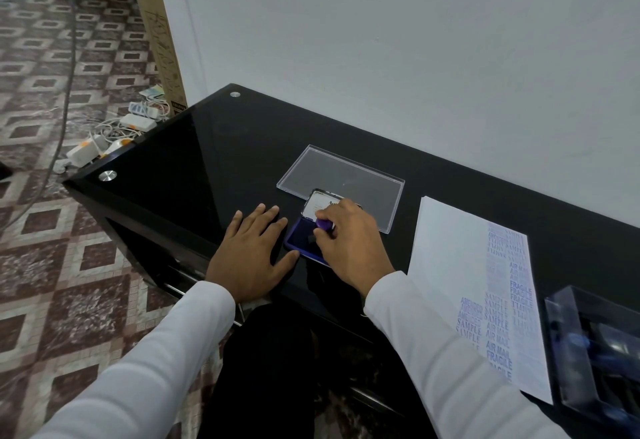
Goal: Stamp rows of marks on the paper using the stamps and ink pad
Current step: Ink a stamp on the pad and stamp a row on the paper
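1. The small purple-handled stamp [324,225] is pinched in the curled fingers of the right hand [346,241] and pressed down onto the open purple ink pad [297,244], which lies near the front edge of the glossy black bench [207,148], toward its left end.
2. The left hand [251,255] lies flat with fingers spread, its thumb and forefinger touching the pad's left side, apparently steadying it.
3. The white sheet of paper [450,255] lies well right of the pad, reaching the front edge. It already carries several columns of blue marks reading AMENDED, SAMPLE, AIR MAIL and FRAGILE along its right half.
4. Judging by that, the work is well along; the sheet's left half remains blank, so more rows seem due.
5. A clear plastic lid [341,175] rests behind the pad, and a dark transparent box [595,345] stands just beside the paper's right edge.
6. Nothing lies between pad and paper.
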`<state>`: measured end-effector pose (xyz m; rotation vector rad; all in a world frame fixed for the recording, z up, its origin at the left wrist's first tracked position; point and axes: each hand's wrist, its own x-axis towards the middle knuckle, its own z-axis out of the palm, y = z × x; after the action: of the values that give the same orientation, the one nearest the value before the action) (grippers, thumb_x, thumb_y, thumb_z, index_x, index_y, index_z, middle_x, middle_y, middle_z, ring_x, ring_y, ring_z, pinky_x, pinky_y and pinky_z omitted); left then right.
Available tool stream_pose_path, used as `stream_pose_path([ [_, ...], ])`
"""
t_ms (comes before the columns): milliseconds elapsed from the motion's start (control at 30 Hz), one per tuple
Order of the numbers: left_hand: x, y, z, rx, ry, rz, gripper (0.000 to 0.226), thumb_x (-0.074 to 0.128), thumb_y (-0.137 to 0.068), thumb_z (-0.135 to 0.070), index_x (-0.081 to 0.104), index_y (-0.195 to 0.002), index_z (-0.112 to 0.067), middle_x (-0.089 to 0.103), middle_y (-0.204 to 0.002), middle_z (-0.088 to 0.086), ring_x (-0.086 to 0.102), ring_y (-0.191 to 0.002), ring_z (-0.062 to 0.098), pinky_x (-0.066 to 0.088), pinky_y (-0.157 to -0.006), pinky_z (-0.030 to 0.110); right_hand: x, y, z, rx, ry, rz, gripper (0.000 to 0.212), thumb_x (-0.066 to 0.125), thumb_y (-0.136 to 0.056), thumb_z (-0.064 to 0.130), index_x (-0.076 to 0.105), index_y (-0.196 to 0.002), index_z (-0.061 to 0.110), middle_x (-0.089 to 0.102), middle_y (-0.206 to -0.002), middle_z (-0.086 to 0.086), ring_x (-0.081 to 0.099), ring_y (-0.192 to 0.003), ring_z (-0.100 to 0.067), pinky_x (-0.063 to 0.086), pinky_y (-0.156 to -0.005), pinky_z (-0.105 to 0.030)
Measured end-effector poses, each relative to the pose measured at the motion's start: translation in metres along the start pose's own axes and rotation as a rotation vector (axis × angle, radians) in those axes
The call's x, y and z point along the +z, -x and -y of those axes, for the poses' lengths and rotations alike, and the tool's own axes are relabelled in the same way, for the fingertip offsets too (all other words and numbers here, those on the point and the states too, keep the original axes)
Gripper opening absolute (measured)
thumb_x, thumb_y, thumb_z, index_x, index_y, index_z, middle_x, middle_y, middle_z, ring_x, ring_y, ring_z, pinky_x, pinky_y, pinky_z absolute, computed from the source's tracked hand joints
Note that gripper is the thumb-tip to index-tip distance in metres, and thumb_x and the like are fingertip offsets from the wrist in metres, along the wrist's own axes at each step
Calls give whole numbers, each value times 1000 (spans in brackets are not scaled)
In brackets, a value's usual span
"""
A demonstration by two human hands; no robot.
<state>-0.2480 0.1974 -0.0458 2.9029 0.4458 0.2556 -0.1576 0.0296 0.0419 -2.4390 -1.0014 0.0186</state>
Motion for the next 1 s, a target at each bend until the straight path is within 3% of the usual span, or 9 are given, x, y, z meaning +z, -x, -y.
stream_pose_path([
  [200, 1, 0, 1, 6, 6, -13, 83, 19, -88, -77, 37, -153, -28, 24, -165, -2, 11, -154, 18, 3, -125, 48, -2, -3, 1, -5, 60, 44, 29, 58, -98, 26, 65, -126, 19, 59, -122, -2, 56, -109, -16, 35, -87, -17],
  [333, 1, 1, 2, 11, 11, -15, 82, 20, -89, -77, 37, -153, -28, 25, -165, -2, 11, -154, 18, 3, -125, 48, -3, -3, 1, -2, 60, 55, 30, 57, -99, 26, 64, -127, 18, 58, -126, -3, 56, -113, -17, 34, -89, -18],
  [633, 0, 0, 0, 5, 8, -1, 83, 19, -88, -78, 35, -154, -29, 23, -166, -3, 10, -155, 18, 1, -125, 48, -4, 0, -1, -3, 9, 22, 27, 66, -91, 25, 69, -117, 18, 63, -113, 0, 56, -101, -13, 42, -87, -19],
  [1000, 3, 0, 2, 18, 16, -17, 80, 22, -90, -76, 36, -153, -28, 24, -165, -2, 10, -154, 18, 2, -125, 48, -2, -2, 1, -13, 59, 40, 31, 56, -100, 26, 64, -128, 16, 60, -126, -4, 57, -113, -17, 37, -90, -20],
])
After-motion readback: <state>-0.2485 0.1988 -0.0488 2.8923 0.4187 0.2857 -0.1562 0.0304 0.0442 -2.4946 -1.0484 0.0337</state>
